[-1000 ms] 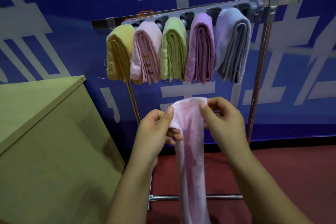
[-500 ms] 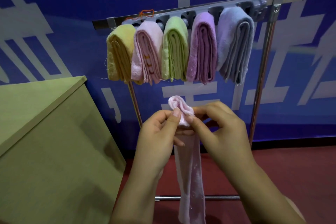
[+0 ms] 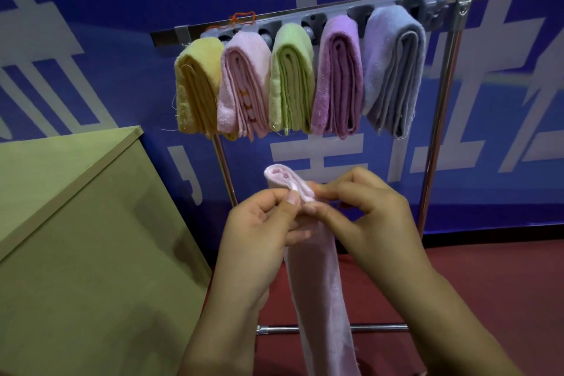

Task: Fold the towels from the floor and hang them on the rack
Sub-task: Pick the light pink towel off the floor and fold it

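Left hand (image 3: 259, 223) and right hand (image 3: 363, 214) pinch the folded top of a long pale pink towel (image 3: 320, 284), fingers clamped on it below the metal rack (image 3: 320, 14), likely aligning edges for another fold.

Both forearms are bare from the wrist back to the frame's lower edge, with no sleeve showing. The left hand (image 3: 259, 223) and right hand (image 3: 366, 217) wear no gloves, rings or watch; one left thumbnail, short and unpainted, shows nearest the grip

Five folded towels (image 3: 299, 79) on rack (image 3: 439, 119); cabinet (image 3: 76, 238) left; held towel (image 3: 320, 284) before rack.
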`<act>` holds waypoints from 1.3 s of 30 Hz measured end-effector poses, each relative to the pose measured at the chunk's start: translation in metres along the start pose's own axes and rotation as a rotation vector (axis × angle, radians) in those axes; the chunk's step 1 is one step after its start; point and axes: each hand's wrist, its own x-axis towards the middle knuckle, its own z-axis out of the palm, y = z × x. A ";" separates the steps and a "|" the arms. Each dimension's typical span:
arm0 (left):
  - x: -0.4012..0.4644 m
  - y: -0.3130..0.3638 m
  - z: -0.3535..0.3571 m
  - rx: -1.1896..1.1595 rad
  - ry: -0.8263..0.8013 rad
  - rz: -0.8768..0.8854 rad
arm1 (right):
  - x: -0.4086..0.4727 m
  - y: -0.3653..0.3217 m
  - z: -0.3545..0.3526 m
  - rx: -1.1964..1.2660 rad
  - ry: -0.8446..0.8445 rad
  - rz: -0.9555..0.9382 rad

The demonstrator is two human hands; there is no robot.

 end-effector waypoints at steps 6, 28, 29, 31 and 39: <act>-0.001 -0.003 -0.003 -0.002 -0.016 -0.016 | -0.006 0.007 0.010 -0.119 0.000 -0.033; 0.026 0.022 -0.049 0.608 -0.306 0.378 | 0.009 0.000 -0.020 0.460 -0.199 0.354; 0.027 0.025 -0.049 0.647 -0.328 0.379 | 0.009 0.000 -0.021 0.453 -0.209 0.356; 0.030 0.030 -0.050 0.742 -0.343 0.411 | 0.009 0.001 -0.023 0.467 -0.223 0.366; 0.035 0.043 -0.045 0.927 -0.310 0.523 | 0.011 0.000 -0.030 0.570 -0.220 0.415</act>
